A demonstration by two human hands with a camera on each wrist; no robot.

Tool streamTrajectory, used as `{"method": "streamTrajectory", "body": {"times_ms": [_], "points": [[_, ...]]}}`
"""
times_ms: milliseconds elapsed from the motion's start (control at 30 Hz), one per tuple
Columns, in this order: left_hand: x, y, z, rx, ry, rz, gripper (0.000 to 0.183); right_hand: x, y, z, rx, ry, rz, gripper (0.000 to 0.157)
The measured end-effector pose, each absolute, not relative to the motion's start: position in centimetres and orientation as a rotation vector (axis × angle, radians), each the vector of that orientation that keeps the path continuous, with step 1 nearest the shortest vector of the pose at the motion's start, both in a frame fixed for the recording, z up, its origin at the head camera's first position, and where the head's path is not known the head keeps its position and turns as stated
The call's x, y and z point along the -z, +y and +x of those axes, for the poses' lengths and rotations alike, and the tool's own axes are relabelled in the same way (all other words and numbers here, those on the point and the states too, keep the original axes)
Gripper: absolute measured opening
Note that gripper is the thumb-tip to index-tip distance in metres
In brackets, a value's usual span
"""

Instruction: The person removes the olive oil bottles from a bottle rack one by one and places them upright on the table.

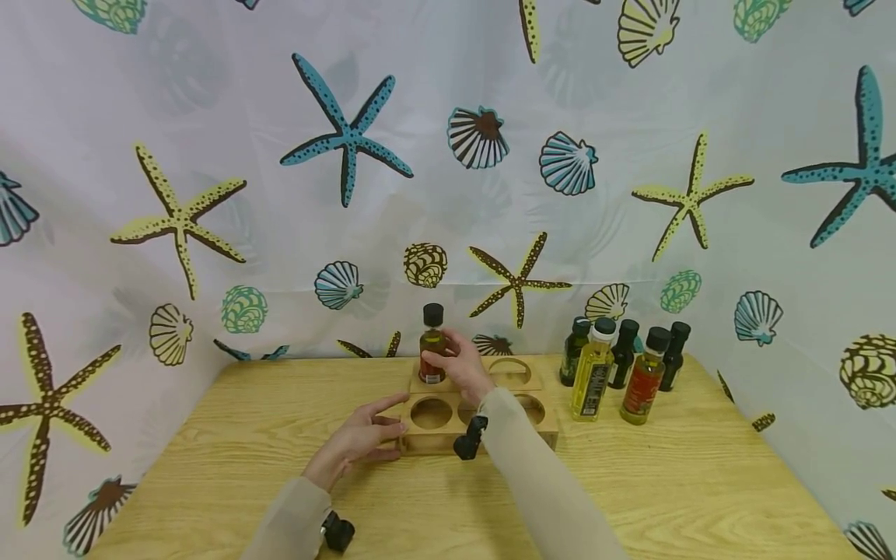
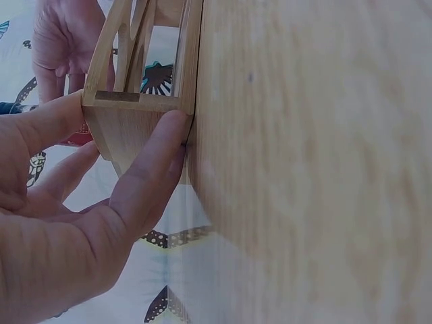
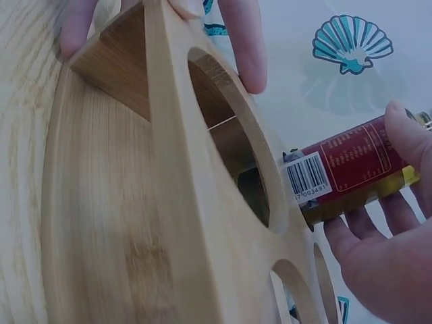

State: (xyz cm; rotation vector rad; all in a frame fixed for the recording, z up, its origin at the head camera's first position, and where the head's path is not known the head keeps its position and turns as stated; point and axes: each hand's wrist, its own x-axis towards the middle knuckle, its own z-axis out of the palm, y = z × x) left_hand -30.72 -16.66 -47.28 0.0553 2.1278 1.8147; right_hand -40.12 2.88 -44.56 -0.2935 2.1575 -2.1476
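Observation:
A small bottle with a black cap and dark red label [image 1: 432, 364] stands upright at the upper tier's left hole of a two-tier wooden bottle rack [image 1: 448, 443]. My right hand [image 1: 463, 365] grips it by its side, thumb across the label. In the right wrist view the bottle [image 3: 347, 169] has its barcode end at the hole's rim, with the right hand's fingers [image 3: 378, 270] beneath it. At the rack's left end, my left hand [image 1: 367, 432] touches the wood with extended fingers. The left wrist view shows its fingertips [image 2: 177, 121] against the end panel [image 2: 131, 128].
Right of the rack stand several capped bottles: a tall yellow oil bottle [image 1: 591, 381], a red-labelled one [image 1: 642, 385] and dark ones [image 1: 673, 362] behind. A seashell-print curtain [image 1: 434, 194] hangs behind the wooden table [image 1: 280, 404].

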Motion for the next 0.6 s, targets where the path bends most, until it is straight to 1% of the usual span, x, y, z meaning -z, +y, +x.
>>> {"method": "streamTrajectory", "body": {"times_ms": [133,300,400,600], "points": [[47.4,-16.7,-30.8,-1.816,2.132,0.056,0.059,44.2,2.9,-40.3,2.181,2.144,-0.286,0.059],[47.6,-16.8,-30.9,-1.816,2.125,0.059,0.06,42.9,3.3,-40.0,2.197,2.155,-0.306,0.058],[47.6,-16.8,-30.9,-1.82,2.115,0.061,0.06,42.1,3.8,-39.7,2.207,2.177,-0.322,0.06],[47.6,-16.9,-30.9,-1.821,2.113,0.065,0.059,40.8,4.7,-39.5,2.231,2.137,-0.299,0.07]]}}
